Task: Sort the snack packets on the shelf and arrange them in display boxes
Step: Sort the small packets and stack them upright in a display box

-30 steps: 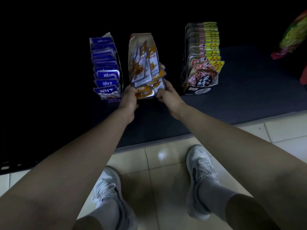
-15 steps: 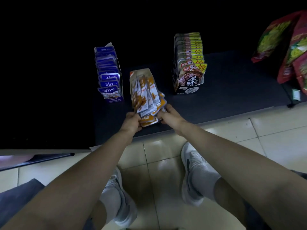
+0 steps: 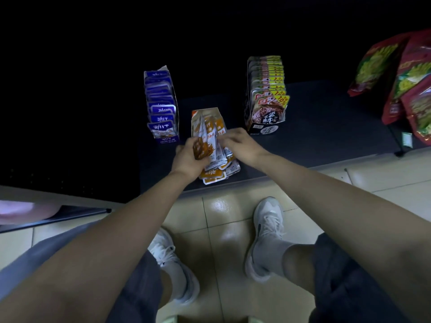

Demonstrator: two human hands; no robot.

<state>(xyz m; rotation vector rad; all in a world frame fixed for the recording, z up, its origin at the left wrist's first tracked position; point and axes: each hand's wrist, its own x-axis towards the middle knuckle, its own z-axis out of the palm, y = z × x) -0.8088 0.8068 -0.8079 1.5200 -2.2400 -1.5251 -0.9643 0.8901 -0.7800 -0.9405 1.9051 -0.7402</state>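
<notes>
There are orange-and-white packets [image 3: 213, 176], blue packets [image 3: 162, 129], yellow-and-brown packets [image 3: 268, 110] and red-and-green bags [image 3: 410, 89].

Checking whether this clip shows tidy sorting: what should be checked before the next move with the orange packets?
1. Grip of left hand on a bunch of orange packets: ok.
2. Hold of right hand on those packets: cannot tell, blurred.
3. Packets standing straight in the orange box: not ok; they fan out, and several lie loose near the front edge of the shelf.
4. Row inside the blue box: ok.
5. Row inside the brown box: ok.
</notes>
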